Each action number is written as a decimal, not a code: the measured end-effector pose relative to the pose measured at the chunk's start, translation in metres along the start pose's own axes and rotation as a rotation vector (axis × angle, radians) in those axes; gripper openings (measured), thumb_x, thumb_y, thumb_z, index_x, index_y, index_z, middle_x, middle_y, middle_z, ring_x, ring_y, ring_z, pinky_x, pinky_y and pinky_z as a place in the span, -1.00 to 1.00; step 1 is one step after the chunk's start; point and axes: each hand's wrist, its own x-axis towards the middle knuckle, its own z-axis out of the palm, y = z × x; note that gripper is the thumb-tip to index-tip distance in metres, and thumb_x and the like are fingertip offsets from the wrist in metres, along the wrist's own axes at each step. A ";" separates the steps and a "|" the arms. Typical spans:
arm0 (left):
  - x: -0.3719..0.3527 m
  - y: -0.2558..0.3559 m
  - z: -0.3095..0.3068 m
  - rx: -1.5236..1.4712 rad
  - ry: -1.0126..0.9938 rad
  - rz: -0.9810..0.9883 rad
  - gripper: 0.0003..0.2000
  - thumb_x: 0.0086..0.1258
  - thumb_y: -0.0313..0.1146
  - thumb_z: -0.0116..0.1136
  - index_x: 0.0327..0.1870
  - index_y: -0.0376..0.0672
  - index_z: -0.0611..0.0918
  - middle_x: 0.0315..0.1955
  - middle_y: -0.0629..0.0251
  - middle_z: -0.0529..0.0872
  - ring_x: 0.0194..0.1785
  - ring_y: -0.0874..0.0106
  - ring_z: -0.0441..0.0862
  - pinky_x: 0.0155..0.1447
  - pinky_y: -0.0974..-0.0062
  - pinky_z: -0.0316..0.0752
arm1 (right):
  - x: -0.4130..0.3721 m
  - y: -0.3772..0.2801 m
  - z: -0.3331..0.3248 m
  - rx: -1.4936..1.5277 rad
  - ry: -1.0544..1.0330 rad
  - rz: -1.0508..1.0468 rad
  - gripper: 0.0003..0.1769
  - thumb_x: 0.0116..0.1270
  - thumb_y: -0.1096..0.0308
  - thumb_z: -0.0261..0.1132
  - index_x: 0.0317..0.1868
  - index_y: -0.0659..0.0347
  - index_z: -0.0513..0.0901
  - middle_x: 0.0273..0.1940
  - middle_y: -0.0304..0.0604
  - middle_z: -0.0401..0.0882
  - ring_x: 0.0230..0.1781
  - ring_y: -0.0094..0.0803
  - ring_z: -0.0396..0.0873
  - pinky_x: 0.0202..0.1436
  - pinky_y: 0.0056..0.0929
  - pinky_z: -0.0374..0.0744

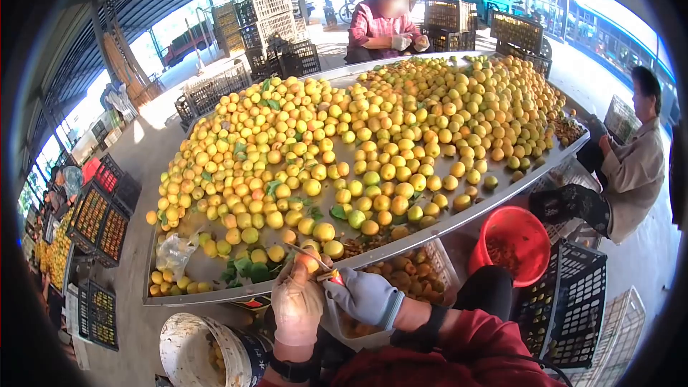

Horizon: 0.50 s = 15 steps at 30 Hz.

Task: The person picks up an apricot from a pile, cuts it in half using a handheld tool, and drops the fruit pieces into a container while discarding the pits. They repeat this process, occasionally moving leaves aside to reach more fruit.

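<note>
My left hand, in a pale glove, is closed around an apricot held up over the table's near edge. My right hand, in a grey glove, grips a small knife by its red and yellow handle. The knife's thin blade lies against the apricot, though how far it cuts in cannot be made out. Right in front of both hands, a metal-topped table with a raised rim carries a wide spread of yellow-orange apricots with some green leaves.
A white bucket stands at lower left, and a red basin at right. Below the rim sits a crate of fruit. Black crates are at lower right. One person sits across the table, another at right.
</note>
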 end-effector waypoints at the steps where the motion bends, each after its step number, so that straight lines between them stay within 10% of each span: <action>1: -0.001 0.003 0.003 0.067 -0.008 -0.014 -0.68 0.25 -0.35 0.22 -0.04 -0.33 0.54 -0.26 0.18 0.63 -0.15 0.28 0.59 0.01 0.31 0.46 | -0.001 0.000 -0.002 0.034 0.001 -0.003 -0.57 0.37 0.04 0.04 -0.28 0.35 0.43 -0.57 0.13 0.53 -0.52 0.11 0.53 -0.46 -0.07 0.50; 12: 0.003 -0.008 -0.027 0.144 -0.115 -0.024 -0.64 0.18 -0.28 0.29 -0.06 -0.28 0.54 -0.19 0.24 0.63 -0.09 0.25 0.58 0.07 0.22 0.45 | -0.008 0.001 -0.004 -0.013 -0.043 0.039 -0.62 0.34 0.11 0.10 -0.21 0.34 0.47 -0.55 0.17 0.53 -0.54 0.11 0.52 -0.51 -0.09 0.47; 15: -0.004 -0.024 -0.022 0.180 0.007 0.071 -0.75 0.41 -0.29 0.03 -0.09 -0.32 0.55 -0.24 0.16 0.66 -0.14 0.35 0.58 0.03 0.46 0.43 | -0.006 0.004 0.011 0.052 -0.015 0.040 -0.62 0.35 0.12 0.08 -0.22 0.36 0.45 -0.57 0.16 0.52 -0.55 0.13 0.51 -0.52 -0.09 0.47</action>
